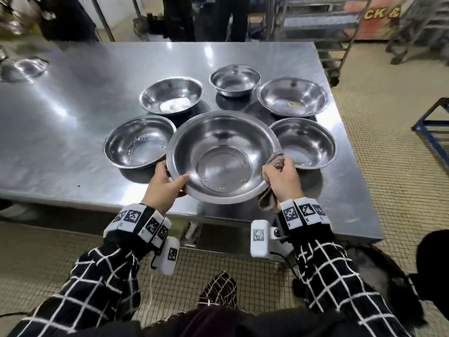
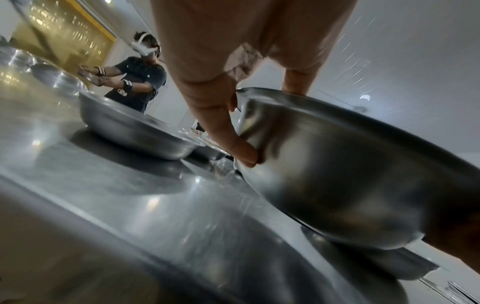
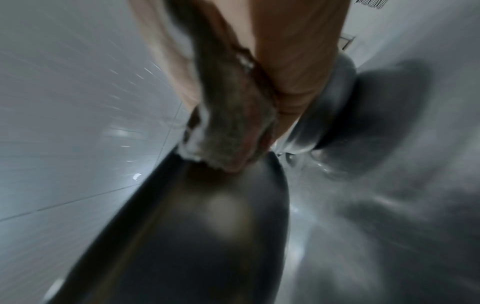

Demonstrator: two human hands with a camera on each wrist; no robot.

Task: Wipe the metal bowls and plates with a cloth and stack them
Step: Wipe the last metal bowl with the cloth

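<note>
We see the large steel bowl [image 1: 222, 156], shiny and water-spotted, at centre frame above the table [image 1: 73, 122]; our left hand [image 1: 165, 183] grips its rim, our right hand [image 1: 283, 181] clutches the brownish cloth [image 1: 275, 161] against it. Upper right, a sign [image 1: 379, 15] reads "CK &".

Black sleeves [image 1: 97, 283] with a white grid check; each wrist wears a black band [image 1: 136, 222] of white blocks — printed square markers — plus a white camera box [image 1: 259, 239], cabled.
</note>
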